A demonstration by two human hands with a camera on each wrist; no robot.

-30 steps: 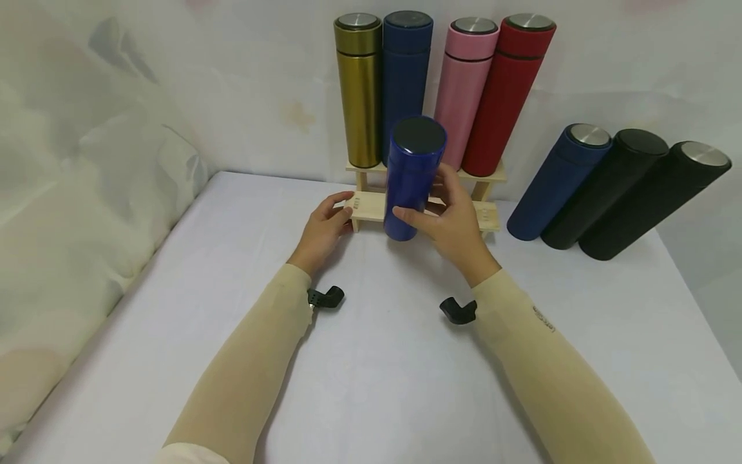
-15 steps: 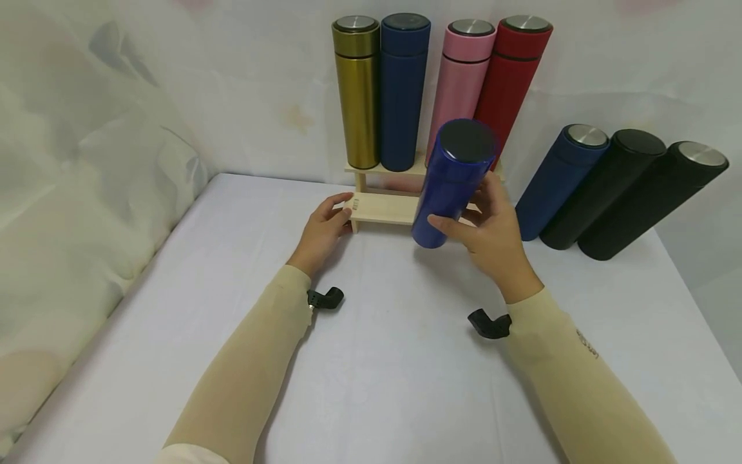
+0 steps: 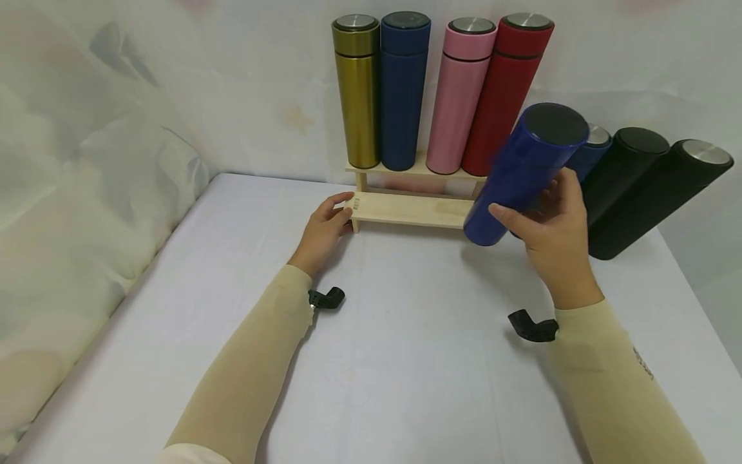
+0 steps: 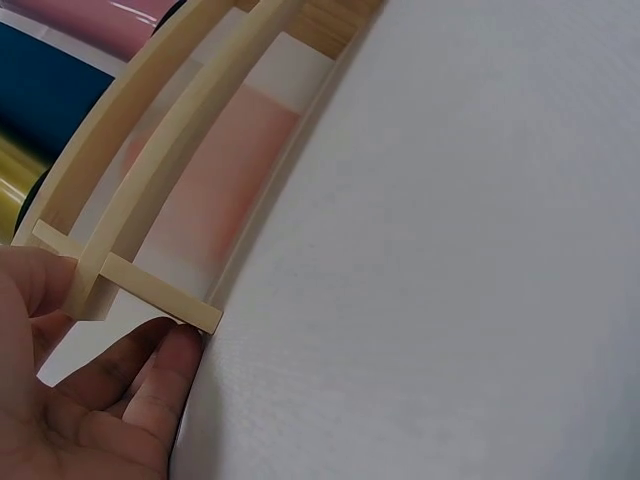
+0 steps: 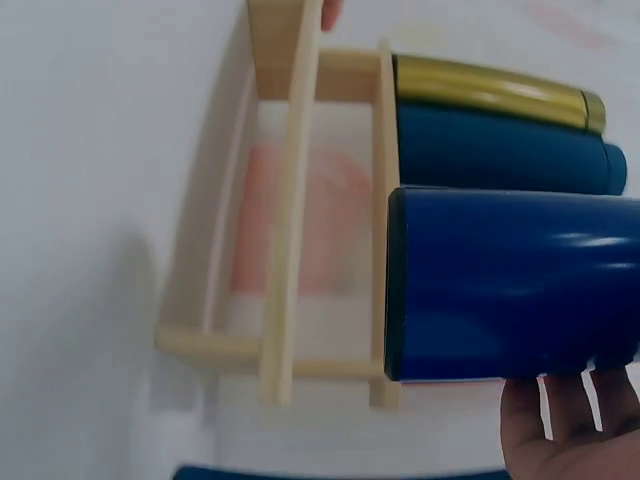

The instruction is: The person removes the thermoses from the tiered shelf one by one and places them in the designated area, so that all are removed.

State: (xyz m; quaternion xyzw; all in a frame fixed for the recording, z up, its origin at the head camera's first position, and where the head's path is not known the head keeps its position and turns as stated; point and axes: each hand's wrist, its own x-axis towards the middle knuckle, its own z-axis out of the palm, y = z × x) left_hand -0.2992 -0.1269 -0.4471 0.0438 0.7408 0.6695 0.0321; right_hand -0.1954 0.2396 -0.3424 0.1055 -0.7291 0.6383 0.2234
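Fingers (image 5: 568, 405) of the right hand (image 3: 559, 241) are wrapped round the glossy blue bottle (image 3: 516, 177), which has been shifted from mid-rack to the right end of the wooden rack (image 3: 406, 209) — itself pinched at its left end by the left hand (image 3: 321, 233) — so a transfer away from that rack is seemingly under way.

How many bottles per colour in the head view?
Gold bottle: 1
Blue bottles: 3
Pink bottle: 1
Red bottle: 1
Black bottles: 2
Total: 8
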